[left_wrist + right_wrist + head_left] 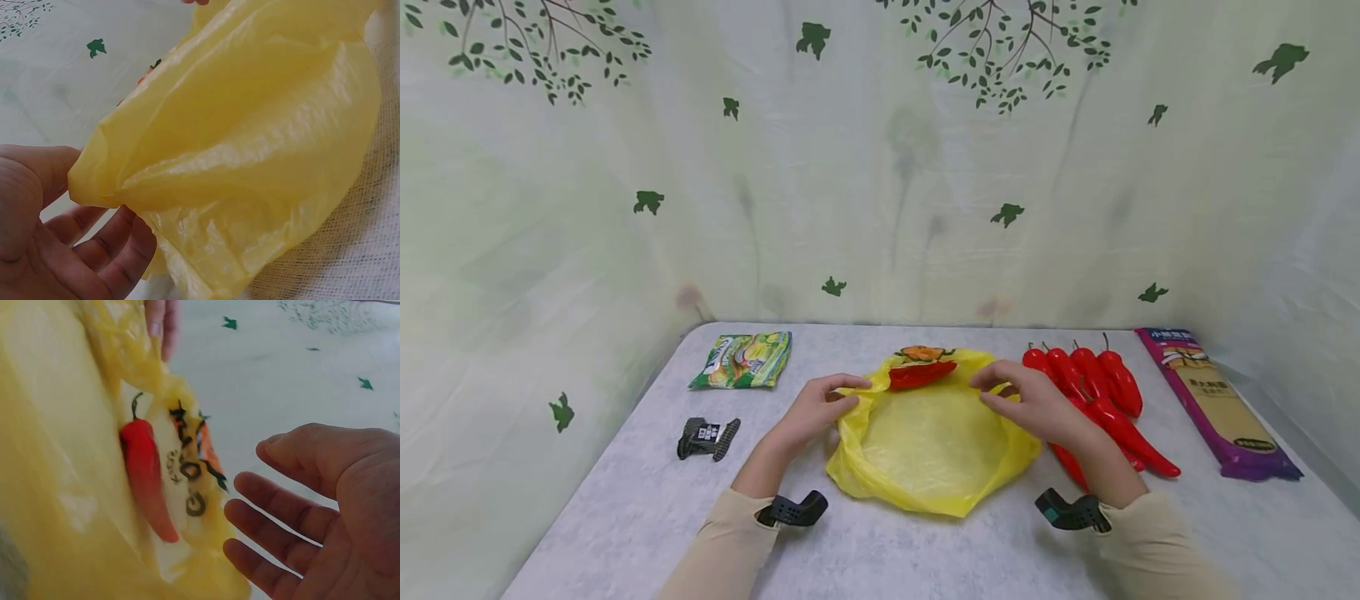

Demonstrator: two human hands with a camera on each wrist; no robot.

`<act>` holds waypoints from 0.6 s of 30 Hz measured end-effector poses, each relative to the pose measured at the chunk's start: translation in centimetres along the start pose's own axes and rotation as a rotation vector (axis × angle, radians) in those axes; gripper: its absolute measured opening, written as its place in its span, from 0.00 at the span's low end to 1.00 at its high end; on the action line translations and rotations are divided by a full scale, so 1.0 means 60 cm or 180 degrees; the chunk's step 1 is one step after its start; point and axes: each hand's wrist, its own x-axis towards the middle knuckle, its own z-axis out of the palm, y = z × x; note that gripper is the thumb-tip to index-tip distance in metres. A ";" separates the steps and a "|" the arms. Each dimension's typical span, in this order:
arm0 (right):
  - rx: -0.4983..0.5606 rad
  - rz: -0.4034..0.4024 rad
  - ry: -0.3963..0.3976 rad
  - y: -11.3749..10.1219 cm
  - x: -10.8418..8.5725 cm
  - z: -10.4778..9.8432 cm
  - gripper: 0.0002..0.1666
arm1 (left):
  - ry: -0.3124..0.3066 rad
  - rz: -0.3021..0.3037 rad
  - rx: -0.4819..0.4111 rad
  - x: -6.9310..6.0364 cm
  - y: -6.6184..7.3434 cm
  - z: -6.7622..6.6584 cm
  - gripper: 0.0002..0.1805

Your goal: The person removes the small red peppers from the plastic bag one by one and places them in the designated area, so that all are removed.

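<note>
A yellow plastic bag lies spread on the table with its mouth open. In the head view my left hand is at the bag's left rim; up close, the left hand pinches the bag's edge, the index finger hidden behind the film. A red chili pepper lies inside the bag's far side, its green stem plain in the right wrist view. My right hand hovers by the bag's right rim. Seen from its wrist, that right hand holds nothing, fingers apart from the thumb.
Several red chili peppers lie in a pile right of the bag, partly behind my right forearm. A purple-and-tan noodle packet is at the far right. On the left are a green-yellow snack packet and a small black wrapped item.
</note>
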 end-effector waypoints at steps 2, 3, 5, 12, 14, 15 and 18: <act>0.0029 -0.0065 -0.0061 -0.004 0.006 0.009 0.15 | 0.0024 -0.0009 -0.0012 0.000 0.000 0.000 0.15; 0.0040 -0.0097 -0.0093 -0.005 0.009 0.013 0.15 | 0.0033 -0.0011 -0.0013 0.000 0.000 0.000 0.15; 0.0074 -0.0146 -0.0161 -0.010 0.016 0.018 0.16 | 0.0038 -0.0007 -0.0015 0.000 0.000 0.001 0.15; 0.0019 -0.0240 -0.0552 -0.017 0.050 0.033 0.19 | 0.0034 0.0004 -0.0003 0.001 -0.003 0.001 0.15; -0.0005 -0.0250 -0.0632 -0.017 0.062 0.038 0.20 | 0.0035 0.0005 0.0011 0.002 -0.004 0.002 0.15; -0.0035 -0.0279 -0.0658 -0.016 0.069 0.041 0.20 | 0.0039 0.0011 0.0019 0.002 -0.005 0.002 0.15; -0.0150 -0.0402 -0.0734 -0.014 0.087 0.050 0.20 | 0.0057 0.0019 0.0020 0.001 -0.003 0.003 0.15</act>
